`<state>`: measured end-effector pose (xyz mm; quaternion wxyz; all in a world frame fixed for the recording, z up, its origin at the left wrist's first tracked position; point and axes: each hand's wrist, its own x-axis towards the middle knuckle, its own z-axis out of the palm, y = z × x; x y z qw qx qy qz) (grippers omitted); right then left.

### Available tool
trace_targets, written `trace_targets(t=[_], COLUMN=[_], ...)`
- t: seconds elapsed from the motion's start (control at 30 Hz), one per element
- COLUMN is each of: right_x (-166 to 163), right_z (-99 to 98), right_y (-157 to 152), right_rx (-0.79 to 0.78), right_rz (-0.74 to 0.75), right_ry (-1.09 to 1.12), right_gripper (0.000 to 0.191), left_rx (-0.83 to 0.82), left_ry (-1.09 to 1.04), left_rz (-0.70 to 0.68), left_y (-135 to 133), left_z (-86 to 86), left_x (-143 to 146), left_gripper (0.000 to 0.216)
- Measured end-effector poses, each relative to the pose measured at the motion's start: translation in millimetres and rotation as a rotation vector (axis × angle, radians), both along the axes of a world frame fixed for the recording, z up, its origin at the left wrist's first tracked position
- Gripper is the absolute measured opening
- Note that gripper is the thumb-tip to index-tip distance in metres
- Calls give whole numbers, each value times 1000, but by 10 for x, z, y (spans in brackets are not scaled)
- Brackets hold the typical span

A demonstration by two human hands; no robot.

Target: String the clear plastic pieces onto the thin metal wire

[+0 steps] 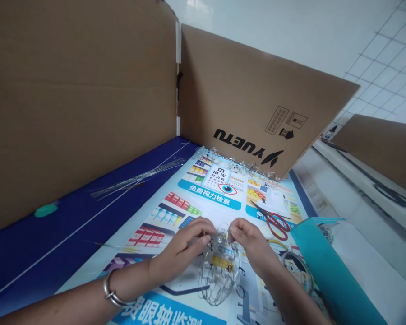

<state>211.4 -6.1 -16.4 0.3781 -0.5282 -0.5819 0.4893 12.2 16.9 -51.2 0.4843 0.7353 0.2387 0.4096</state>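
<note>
A loose tangle of thin silvery wire with small clear bead-like pieces (219, 284) lies over the printed sheet, low in the middle of the head view. At its upper left edge, the thumb and fingers of my left hand (192, 239) are pinched on the wire. My right hand (246, 237) pinches the upper right edge of the same tangle. What sits exactly between the fingertips is too small to tell. Beyond my right hand, red-handled scissors (278, 225) rest with their blades pointing away to the left.
Cardboard panels (243, 95) stand at the back and left. Small clear wired pieces (253, 169) line the back panel's foot. Straight wires (138, 178) lie on the blue surface beside a green blob (46, 210). A teal folded box (331, 266) and a tape roll (296, 266) are at the right.
</note>
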Motion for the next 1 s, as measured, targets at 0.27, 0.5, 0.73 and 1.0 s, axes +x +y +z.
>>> trace_targets(t=[0.27, 0.5, 0.73, 1.0], right_x=[-26, -46, -102, -112], right_z=[-110, -155, -203, -284], right_y=[3, 6, -9, -27], right_rx=[-167, -164, -234, -233], right_rz=[-5, -53, -67, -39], right_ry=[255, 209, 227, 203], right_gripper=[24, 25, 24, 20], left_rx=[-160, -343, -455, -385], left_ry=[-33, 4, 11, 175], left_rz=[-4, -125, -237, -204], left_y=[6, 104, 131, 135], left_z=[-45, -119, -157, -216], left_x=[36, 53, 83, 81], left_gripper=[12, 13, 9, 9])
